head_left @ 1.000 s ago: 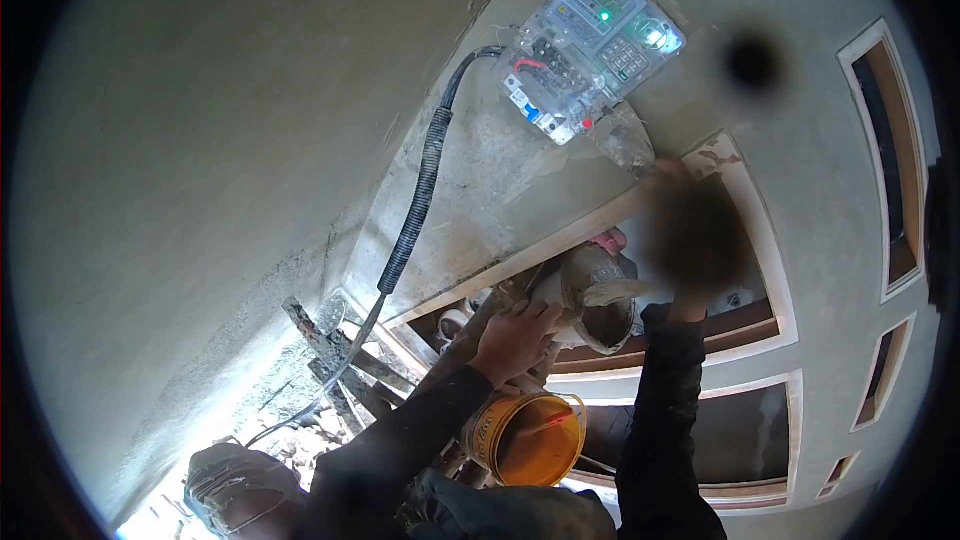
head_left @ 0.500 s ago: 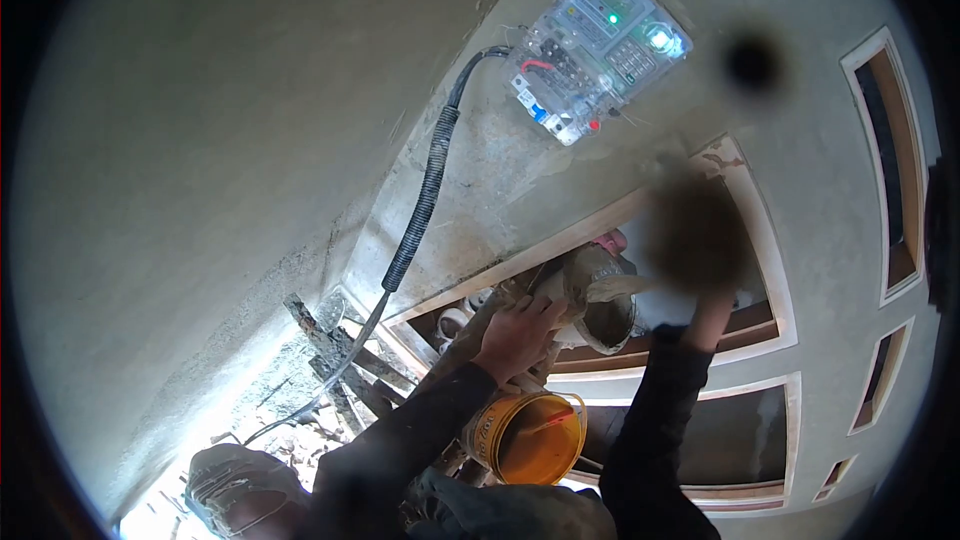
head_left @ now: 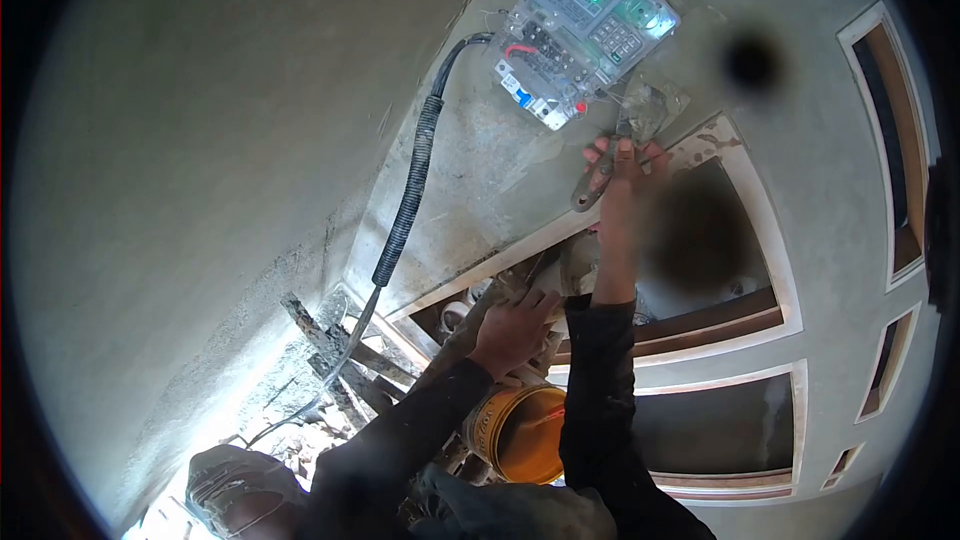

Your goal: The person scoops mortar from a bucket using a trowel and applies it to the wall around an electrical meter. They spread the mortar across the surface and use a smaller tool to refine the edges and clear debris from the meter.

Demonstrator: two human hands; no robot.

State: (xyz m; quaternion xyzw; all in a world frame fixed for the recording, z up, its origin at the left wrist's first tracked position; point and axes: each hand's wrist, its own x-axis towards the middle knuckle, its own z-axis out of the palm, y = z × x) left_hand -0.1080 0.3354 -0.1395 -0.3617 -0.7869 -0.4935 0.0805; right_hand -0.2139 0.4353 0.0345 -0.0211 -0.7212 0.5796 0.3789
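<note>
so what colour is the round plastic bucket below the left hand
The round plastic bucket is yellow-orange, seen best in the head view.

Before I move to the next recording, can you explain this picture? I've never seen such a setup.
There is no machine here: a person works with two bare hands, and the one view comes from a camera worn on the head, looking forward and down. The right hand holds what looks like a trowel up by the wall, below an electricity meter. A ribbed black tube hangs from the meter. The left hand rests on something muddy that I cannot name. Lower in the picture is a yellow bucket. Dark round blurs hide parts of the scene.
</note>
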